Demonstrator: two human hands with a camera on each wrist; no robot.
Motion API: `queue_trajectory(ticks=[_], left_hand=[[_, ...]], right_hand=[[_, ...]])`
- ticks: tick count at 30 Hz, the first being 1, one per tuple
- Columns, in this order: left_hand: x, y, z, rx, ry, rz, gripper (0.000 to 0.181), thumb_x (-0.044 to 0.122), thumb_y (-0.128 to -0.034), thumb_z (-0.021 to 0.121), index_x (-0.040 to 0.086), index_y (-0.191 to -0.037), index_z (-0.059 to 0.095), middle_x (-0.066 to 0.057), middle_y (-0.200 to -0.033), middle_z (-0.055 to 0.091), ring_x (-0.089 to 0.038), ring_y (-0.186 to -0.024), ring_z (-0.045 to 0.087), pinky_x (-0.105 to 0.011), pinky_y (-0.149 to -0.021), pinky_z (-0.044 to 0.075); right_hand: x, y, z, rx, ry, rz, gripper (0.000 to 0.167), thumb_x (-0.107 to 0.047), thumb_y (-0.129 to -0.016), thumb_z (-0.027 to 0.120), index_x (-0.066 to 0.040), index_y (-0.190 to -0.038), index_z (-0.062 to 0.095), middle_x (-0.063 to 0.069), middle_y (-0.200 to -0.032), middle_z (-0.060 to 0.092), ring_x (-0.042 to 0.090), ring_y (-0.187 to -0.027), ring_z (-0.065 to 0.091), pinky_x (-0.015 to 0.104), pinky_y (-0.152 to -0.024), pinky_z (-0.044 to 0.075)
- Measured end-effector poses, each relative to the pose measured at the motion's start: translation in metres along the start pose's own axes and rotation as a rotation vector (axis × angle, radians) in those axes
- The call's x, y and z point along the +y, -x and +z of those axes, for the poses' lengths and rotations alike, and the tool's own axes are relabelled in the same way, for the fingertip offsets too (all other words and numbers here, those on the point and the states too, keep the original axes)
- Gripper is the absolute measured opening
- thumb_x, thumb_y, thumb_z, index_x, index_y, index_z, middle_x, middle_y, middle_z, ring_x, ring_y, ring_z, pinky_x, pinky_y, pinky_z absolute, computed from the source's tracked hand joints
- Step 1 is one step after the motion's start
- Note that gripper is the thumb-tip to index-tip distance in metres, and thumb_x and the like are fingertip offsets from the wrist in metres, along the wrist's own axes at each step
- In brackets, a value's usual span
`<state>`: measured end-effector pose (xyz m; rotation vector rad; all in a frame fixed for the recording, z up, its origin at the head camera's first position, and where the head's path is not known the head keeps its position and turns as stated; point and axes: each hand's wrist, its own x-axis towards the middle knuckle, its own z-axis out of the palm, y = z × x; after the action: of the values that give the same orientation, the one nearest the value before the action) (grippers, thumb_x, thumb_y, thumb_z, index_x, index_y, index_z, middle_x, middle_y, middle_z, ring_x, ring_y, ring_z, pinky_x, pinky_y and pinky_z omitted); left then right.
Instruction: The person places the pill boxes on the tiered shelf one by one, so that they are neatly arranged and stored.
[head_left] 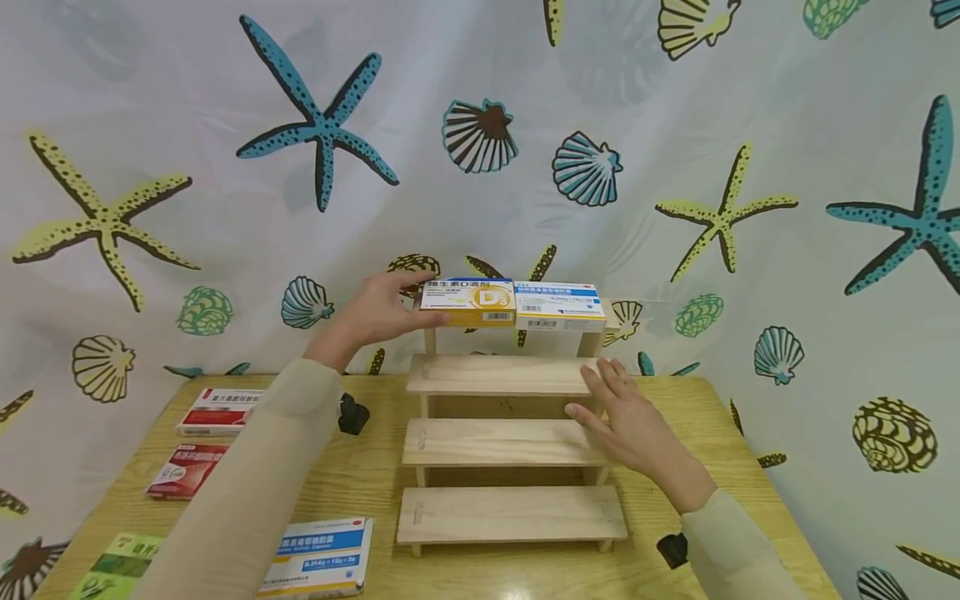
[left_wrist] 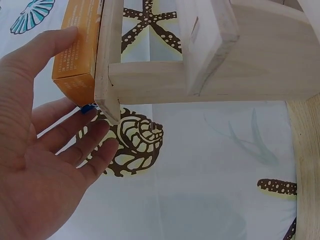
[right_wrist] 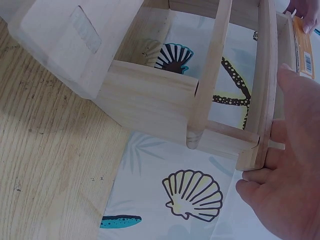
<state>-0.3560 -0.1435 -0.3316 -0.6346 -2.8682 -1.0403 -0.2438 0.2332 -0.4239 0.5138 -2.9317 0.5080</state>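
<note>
An orange and white vitamin D box [head_left: 468,302] sits at the left of the wooden rack's top tier. My left hand [head_left: 378,310] holds its left end, the thumb on the orange front and the other fingers round the far side, as the left wrist view shows. Beside it on the same tier lies a white and blue medicine box [head_left: 560,307]. My right hand [head_left: 637,421] rests at the right end of the stepped wooden rack [head_left: 510,375], fingers mostly straight near the second tier from the top. In the right wrist view its fingertips [right_wrist: 257,175] are by a plank end.
On the wooden table [head_left: 375,467], to the left, lie a white and red box [head_left: 219,410], a red box [head_left: 186,471], a green box [head_left: 123,562] and a blue and white box [head_left: 322,554]. A patterned curtain [head_left: 480,217] hangs behind. Small black objects lie either side of the rack.
</note>
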Motion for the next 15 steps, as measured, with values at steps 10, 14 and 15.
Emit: queue_trajectory(ticks=[10, 14, 15], left_hand=[[0.0011, -0.0052, 0.001, 0.007, -0.022, 0.018, 0.085, 0.044, -0.0908, 0.082, 0.007, -0.159, 0.046, -0.02, -0.147, 0.059, -0.037, -0.124, 0.056, -0.044, -0.093, 0.05], [0.0007, -0.0055, 0.0014, 0.005, -0.017, 0.015, 0.085, 0.043, -0.0908, 0.082, 0.007, -0.159, 0.046, -0.02, -0.151, 0.056, -0.036, -0.121, 0.056, -0.041, -0.09, 0.049], [0.0006, -0.0052, 0.0017, 0.004, -0.012, 0.013, 0.085, 0.043, -0.0907, 0.082, 0.008, -0.159, 0.046, -0.02, -0.152, 0.055, -0.036, -0.121, 0.056, -0.042, -0.09, 0.049]], right_hand=[[-0.0002, -0.0006, -0.0005, -0.002, 0.003, 0.003, 0.077, -0.051, -0.108, 0.054, -0.004, -0.164, 0.032, 0.027, -0.171, 0.023, 0.048, -0.16, 0.018, 0.066, -0.125, 0.028], [-0.0005, -0.0004, -0.0009, -0.003, 0.005, 0.002, 0.076, -0.05, -0.108, 0.054, -0.003, -0.164, 0.032, 0.027, -0.171, 0.023, 0.047, -0.161, 0.018, 0.066, -0.125, 0.028], [-0.0006, -0.0002, -0.0009, -0.003, 0.005, 0.002, 0.076, -0.05, -0.108, 0.054, -0.003, -0.164, 0.032, 0.027, -0.171, 0.023, 0.047, -0.161, 0.017, 0.065, -0.125, 0.028]])
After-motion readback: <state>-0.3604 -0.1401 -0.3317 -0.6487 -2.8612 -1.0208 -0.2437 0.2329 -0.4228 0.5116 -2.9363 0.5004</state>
